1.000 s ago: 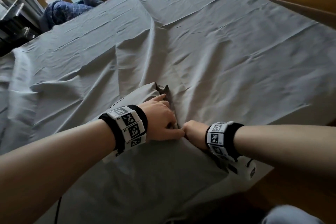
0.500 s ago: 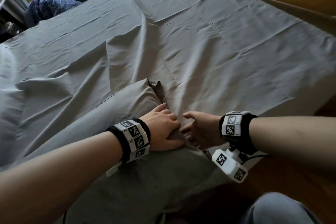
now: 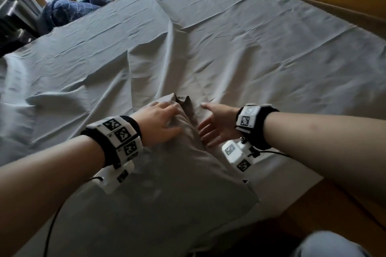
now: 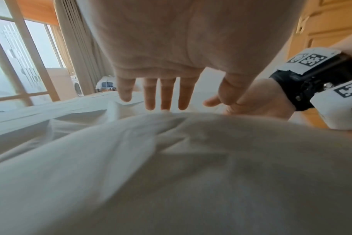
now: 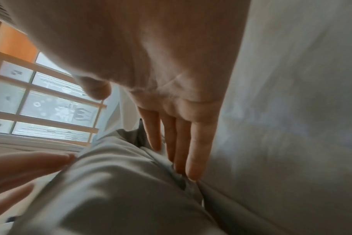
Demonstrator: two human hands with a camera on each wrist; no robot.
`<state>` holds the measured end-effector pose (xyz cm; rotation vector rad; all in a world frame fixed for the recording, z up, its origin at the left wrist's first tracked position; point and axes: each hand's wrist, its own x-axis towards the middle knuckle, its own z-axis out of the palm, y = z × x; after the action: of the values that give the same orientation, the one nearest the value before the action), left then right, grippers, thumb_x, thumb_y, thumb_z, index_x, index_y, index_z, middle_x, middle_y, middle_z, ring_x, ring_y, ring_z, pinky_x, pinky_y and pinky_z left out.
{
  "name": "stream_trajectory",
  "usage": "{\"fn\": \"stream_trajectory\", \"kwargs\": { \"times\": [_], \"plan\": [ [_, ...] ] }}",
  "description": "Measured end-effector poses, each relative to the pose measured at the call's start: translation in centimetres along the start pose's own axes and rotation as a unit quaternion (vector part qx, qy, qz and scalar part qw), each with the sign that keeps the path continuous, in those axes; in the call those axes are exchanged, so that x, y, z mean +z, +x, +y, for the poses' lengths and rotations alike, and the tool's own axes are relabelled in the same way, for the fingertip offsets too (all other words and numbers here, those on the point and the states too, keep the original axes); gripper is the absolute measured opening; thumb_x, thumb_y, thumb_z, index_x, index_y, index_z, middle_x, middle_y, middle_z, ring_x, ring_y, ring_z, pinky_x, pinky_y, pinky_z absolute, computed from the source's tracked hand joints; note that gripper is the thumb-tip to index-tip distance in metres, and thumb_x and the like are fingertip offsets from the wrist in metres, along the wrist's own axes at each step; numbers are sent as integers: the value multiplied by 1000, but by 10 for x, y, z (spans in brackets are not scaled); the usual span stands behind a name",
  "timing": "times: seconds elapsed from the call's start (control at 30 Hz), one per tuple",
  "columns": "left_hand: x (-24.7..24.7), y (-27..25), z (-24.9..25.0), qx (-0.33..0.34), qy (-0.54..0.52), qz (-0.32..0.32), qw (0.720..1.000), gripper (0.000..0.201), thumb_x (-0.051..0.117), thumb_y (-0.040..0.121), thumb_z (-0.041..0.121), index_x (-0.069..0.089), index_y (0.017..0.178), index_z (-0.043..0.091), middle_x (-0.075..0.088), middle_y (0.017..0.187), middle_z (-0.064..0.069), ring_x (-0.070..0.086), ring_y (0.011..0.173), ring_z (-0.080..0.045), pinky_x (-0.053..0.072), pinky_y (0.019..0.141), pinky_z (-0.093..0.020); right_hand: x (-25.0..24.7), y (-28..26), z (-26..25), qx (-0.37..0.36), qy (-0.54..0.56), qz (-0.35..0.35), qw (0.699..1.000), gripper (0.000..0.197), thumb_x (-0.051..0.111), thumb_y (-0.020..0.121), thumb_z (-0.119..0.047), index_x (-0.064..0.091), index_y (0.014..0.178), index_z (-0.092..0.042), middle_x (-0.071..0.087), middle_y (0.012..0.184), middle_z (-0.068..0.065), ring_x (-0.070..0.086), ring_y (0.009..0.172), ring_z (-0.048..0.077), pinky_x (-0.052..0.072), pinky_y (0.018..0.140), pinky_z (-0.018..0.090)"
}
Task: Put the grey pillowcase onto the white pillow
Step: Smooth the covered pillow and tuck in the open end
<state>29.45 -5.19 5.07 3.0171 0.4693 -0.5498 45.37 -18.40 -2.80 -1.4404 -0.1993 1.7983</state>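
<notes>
1. The grey pillowcase (image 3: 167,183) lies on the bed (image 3: 250,48) at about 6 o'clock in the head view; no white pillow shows, so it looks fully covered — a judgement only.
2. Its long axis runs from 7 o'clock up to a puckered far corner near 12 o'clock of the hands.
3. The left hand (image 3: 158,123) rests flat on the case beside that corner, fingers straight, grasping nothing.
4. The right hand (image 3: 217,125) is released too, fingers extended along the case's right edge, where it meets the sheet.
5. The corner lies between the two hands, the left nearer — likely the one to tuck or smooth it.
</notes>
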Motion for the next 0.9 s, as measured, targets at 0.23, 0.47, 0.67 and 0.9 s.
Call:
{"fn": "stream_trajectory", "kwargs": {
  "times": [0.23,0.47,0.67,0.9],
  "plan": [
    [24,4,-13,-17,-2,19,1000,88,27,64,79,43,137,34,42,141,5,37,132,-23,29,113,-39,16,29,-7,9,-89,112,990,52,35,92,-46,63,87,-3,60,86,13,59,70,23,52,69,31],
    [24,12,-16,-20,-22,29,999,81,34,63,77,50,130,34,48,132,3,42,129,-22,36,107,-42,28,40,-9,19,-91,120,988,34,36,87,-37,51,71,-11,51,65,9,46,58,21,37,69,31],
    [23,8,-17,-20,-33,24,999,81,33,63,76,50,130,34,49,131,4,41,128,-20,35,108,-40,27,41,-17,2,-47,135,990,40,35,86,-33,58,77,-2,57,67,15,52,58,24,43,63,29],
    [23,9,-18,-15,-43,16,999,80,33,63,77,51,128,34,50,129,3,42,126,-21,36,107,-40,11,34,-14,-67,110,107,986,53,27,98,-33,61,86,6,59,88,17,57,72,25,52,78,36]
  ]
}}
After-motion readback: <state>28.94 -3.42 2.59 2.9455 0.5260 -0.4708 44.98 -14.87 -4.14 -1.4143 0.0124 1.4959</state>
